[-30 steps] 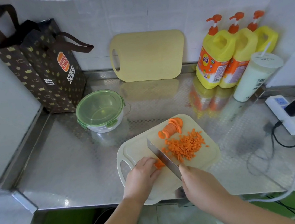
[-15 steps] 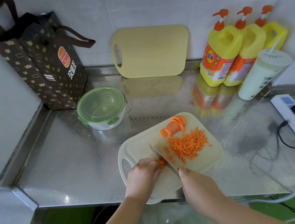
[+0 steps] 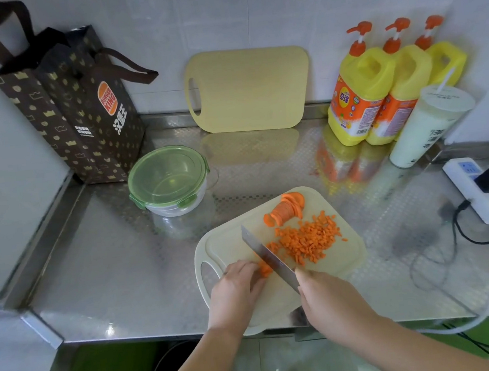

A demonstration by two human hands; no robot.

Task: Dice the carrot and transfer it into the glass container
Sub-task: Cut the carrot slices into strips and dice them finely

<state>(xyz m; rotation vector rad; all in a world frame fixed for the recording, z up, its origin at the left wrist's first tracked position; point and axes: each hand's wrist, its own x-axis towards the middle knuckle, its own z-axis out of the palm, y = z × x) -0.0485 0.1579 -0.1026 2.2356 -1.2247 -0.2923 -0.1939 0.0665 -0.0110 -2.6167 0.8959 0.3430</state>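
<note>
— What is the left hand [image 3: 237, 290] doing?
— Its curled fingers hold a carrot piece [image 3: 265, 270] on the cutting board [image 3: 228, 242]. They hide most of the piece.
— And the right hand [image 3: 332, 300]?
— It grips the knife [image 3: 268, 257] and covers the handle completely. I can't tell whether the blade touches the piece.
— The rest?
— The diced carrot [image 3: 307, 239] lies at 2 o'clock from the blade, with the carrot slices [image 3: 285, 209] at 12. The lidded glass container [image 3: 169, 181] sits at 10 o'clock off the board.
</note>
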